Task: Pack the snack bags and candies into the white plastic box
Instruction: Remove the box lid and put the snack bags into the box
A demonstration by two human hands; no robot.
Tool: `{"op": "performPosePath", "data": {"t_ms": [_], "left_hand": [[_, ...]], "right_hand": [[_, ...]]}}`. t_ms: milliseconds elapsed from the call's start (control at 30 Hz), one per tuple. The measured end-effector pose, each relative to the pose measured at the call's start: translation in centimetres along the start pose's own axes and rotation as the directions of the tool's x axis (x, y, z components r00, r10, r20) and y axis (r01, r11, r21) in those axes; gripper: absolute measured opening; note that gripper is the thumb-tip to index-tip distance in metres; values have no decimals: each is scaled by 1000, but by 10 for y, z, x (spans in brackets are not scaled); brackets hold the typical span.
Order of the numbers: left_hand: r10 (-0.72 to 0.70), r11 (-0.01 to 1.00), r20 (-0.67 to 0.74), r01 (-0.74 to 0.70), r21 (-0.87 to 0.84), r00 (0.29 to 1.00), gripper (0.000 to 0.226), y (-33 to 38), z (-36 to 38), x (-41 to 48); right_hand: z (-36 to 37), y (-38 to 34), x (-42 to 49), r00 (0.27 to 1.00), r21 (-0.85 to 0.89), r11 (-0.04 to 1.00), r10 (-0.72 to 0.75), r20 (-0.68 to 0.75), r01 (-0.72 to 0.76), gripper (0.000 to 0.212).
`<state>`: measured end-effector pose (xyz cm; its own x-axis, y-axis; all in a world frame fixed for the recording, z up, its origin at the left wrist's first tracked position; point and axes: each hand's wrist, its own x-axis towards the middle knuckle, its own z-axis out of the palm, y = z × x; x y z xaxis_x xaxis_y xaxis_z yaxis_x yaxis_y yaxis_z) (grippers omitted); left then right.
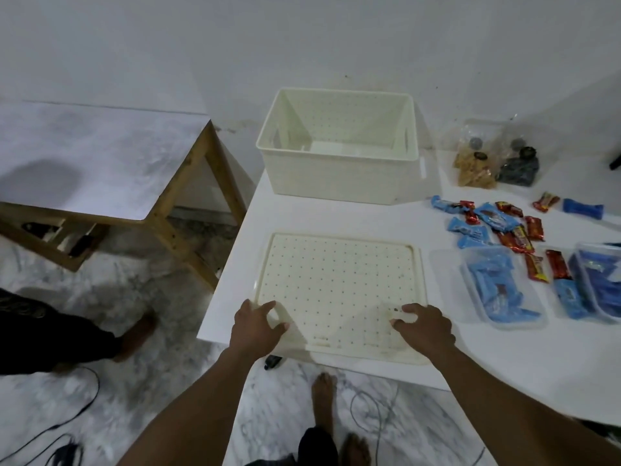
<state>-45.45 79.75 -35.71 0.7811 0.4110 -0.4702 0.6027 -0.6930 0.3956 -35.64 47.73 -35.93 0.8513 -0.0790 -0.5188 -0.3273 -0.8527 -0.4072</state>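
Note:
The white plastic box [339,176] stands open and empty at the far side of the white table. Its perforated white lid [339,280] lies flat on the table in front of me. My left hand [257,326] grips the lid's near left corner, and my right hand [425,326] grips its near right edge. Loose blue and red candies [494,225] lie scattered to the right of the lid. Two clear snack bags [477,163], one with tan pieces and one dark, sit at the far right beside the box.
Two clear tubs [500,287] of blue-wrapped candies stand at the right edge. The white table [524,358] ends just behind my hands. A wooden-legged side table [100,156] stands to the left. Another person's bare foot [134,334] and cables are on the marble floor.

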Motion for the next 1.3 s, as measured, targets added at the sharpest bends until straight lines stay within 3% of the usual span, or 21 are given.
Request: {"op": "performPosePath", "data": {"t_ms": [100,367,633,800,933,1100,1300], "left_hand": [[-3,997,16,1,80,1000,72,17,-6,4],[214,977,123,-208,-55,969,68,116,-34,40],[490,871,177,-485,-72,854,51,257,-28,72],[601,798,260,-589,-130,756,40,314,14,60],[609,792,324,-581,-189,724,39,343,57,42],[533,846,325,-496,-196,781,36,367,103,20],[420,907,246,-409,-97,873,37,383,141,10]], "right_hand": [[-16,-12,0,1000,-24,1000,0,-7,0,45],[-103,-26,24,993,77,993,-80,-91,87,30],[-190,12,46,957,197,979,18,-291,42,27],[-204,65,50,941,262,964,122,-315,-37,20],[-211,102,63,945,263,963,135,-298,-54,28],[-216,135,87,979,229,973,73,-190,-28,24],[-223,158,119,998,288,958,-27,59,9,19]]}}
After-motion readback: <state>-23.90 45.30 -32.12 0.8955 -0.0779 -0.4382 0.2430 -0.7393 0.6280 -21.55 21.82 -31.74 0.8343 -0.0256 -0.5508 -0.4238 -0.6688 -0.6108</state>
